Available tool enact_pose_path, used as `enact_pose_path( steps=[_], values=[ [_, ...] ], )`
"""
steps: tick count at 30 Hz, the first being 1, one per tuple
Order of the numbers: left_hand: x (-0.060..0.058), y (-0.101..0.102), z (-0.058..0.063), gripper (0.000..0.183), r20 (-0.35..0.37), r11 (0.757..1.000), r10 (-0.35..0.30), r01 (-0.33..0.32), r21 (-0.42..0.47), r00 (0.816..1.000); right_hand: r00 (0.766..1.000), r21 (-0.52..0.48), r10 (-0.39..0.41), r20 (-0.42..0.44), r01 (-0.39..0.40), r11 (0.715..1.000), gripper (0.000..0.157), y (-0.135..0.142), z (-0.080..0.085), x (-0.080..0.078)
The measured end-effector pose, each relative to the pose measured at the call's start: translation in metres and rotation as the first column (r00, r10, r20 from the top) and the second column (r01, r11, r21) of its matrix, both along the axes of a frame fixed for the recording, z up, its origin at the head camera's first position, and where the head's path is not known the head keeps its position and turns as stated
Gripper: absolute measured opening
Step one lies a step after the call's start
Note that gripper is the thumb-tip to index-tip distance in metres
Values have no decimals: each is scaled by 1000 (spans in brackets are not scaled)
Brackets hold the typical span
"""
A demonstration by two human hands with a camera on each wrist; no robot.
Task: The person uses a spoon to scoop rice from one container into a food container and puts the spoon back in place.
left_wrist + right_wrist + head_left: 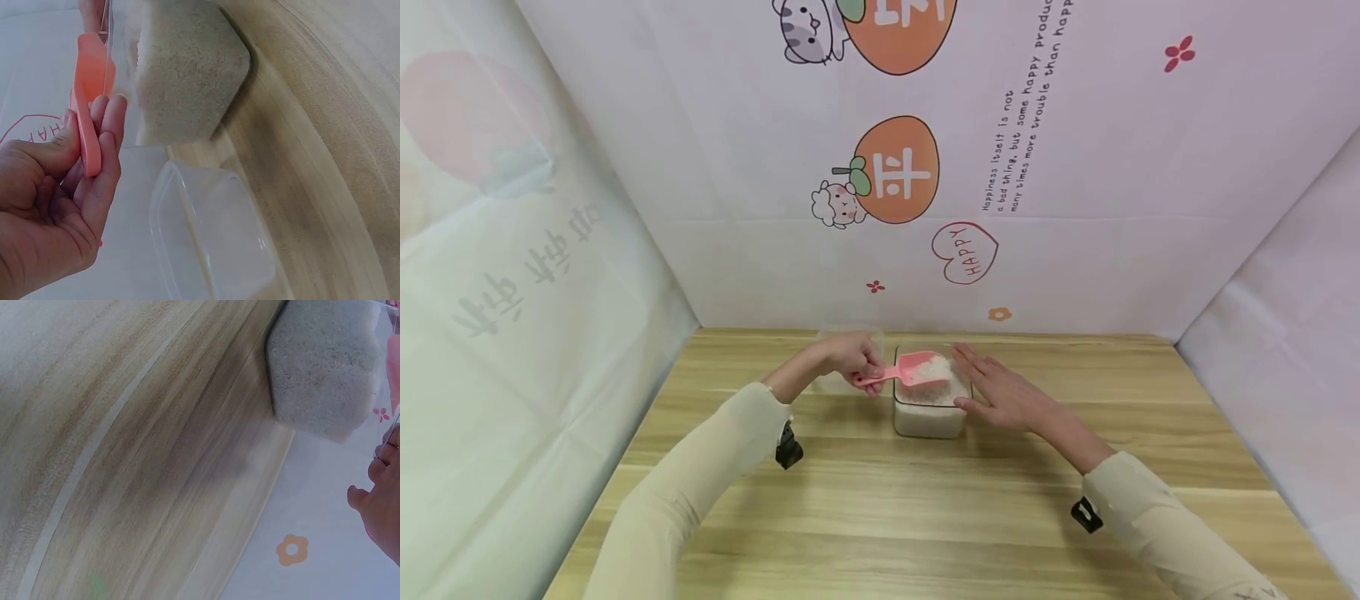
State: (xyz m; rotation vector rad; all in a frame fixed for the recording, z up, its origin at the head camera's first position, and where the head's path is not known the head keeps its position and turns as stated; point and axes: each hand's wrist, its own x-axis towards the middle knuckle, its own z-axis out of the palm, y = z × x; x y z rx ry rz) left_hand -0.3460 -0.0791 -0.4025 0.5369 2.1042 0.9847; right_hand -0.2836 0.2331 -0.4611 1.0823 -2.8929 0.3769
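While clear plastic tub (234, 231) sits at left on worktop (925, 517), your left hand (853, 354) is near it, pinching pink scoop (910, 367) by handle with thumb and fingers. Scoop points right, bowl over top of clear box (928, 425), white grains (937, 368) in bowl. Box stands upright on worktop, lots more grains inside. Farther right, your right hand (1006, 398) has fingers mostly straight, touching box's right side near rim.

A red heart outline (966, 252) marks the pale wall (1090, 208).
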Motion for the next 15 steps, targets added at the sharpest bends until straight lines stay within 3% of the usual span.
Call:
enact_pose_path(
  steps=[15],
  values=[
    [8, -11, -5, 21, 11, 993, 53, -54, 108, 999, 1000, -9, 12, -7, -12, 1000, 81, 1, -1, -1]
  ],
)
